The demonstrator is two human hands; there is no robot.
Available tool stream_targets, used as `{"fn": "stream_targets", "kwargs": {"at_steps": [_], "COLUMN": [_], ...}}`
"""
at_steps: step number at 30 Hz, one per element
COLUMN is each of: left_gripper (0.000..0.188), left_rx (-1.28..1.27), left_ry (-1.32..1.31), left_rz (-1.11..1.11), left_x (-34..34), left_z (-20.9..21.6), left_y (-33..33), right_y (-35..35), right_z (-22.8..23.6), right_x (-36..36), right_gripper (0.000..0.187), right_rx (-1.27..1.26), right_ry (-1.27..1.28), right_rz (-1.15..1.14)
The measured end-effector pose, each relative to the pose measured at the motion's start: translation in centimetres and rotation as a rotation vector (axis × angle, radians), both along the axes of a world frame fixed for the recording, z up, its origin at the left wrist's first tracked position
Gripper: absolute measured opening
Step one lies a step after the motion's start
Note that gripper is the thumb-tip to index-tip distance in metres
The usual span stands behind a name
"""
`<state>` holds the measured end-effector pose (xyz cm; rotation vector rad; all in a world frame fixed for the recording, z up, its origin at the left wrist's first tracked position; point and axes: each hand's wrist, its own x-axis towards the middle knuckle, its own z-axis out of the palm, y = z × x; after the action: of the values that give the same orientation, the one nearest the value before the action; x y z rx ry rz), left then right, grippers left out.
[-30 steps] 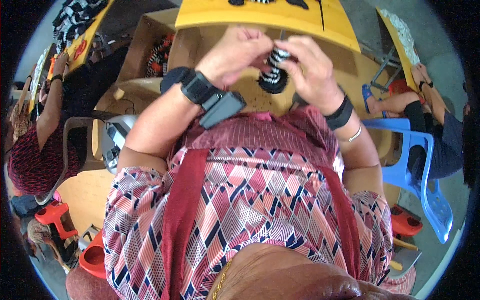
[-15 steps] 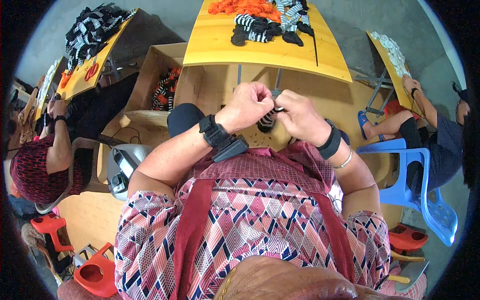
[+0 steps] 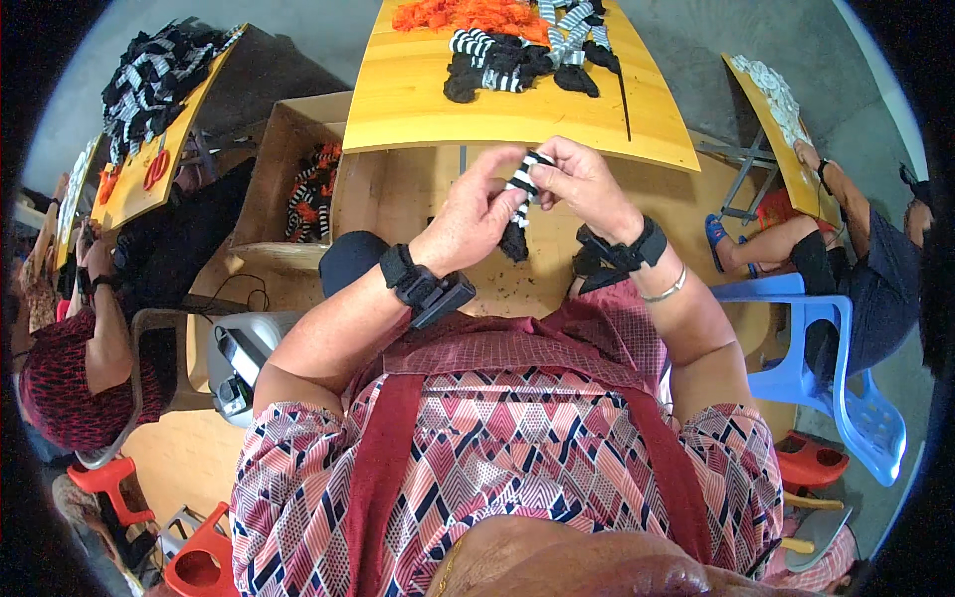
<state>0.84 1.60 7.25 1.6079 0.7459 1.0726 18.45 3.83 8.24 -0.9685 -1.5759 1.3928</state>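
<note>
A small black-and-white striped fabric tube point(image 3: 520, 189) with a fuzzy black end is held up between my two hands, just short of the table. My left hand point(image 3: 466, 217) grips its left side, the thumb pressed on the stripes and the fingers slightly blurred. At its upper end, the thumb and fingers of my right hand point(image 3: 589, 191) pinch the cloth. The black end points down toward my lap.
On the yellow table point(image 3: 418, 114) ahead lie striped pieces point(image 3: 497, 62), orange frilly material point(image 3: 473, 18) and a thin dark rod point(image 3: 624, 95). A cardboard box point(image 3: 261, 194) stands left of it. People work at both sides; a blue chair point(image 3: 846, 348) is at right.
Both hands have moved forward and up toward the table. The striped tube has turned and now shows more of its length between them.
</note>
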Motion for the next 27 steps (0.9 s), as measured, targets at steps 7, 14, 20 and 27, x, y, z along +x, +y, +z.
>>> {"fn": "stream_targets", "kwargs": {"at_steps": [7,14,20,27], "left_gripper": [0.035,0.051,0.049,0.044], "left_rx": [-0.181,0.022,-0.148,-0.153], "left_ry": [-0.265,0.225,0.135,0.145], "left_rz": [0.397,0.359,0.19,0.132], "left_x": [-2.0,-3.7,-2.8,-3.1], "left_z": [1.2,0.5,2.3,1.5], "left_y": [7.0,12.7,13.0,12.4], "right_y": [10.5,16.2,21.2,19.1], "right_z": [0.6,1.6,2.8,6.7], "right_x": [7.8,10.2,14.9,14.7], "right_gripper": [0.021,0.03,0.02,0.015], "right_rx": [0.5,0.573,0.352,0.042], "right_ry": [-0.746,-1.168,-0.943,0.121], "right_rz": [-0.334,-0.407,-0.329,-0.491]}}
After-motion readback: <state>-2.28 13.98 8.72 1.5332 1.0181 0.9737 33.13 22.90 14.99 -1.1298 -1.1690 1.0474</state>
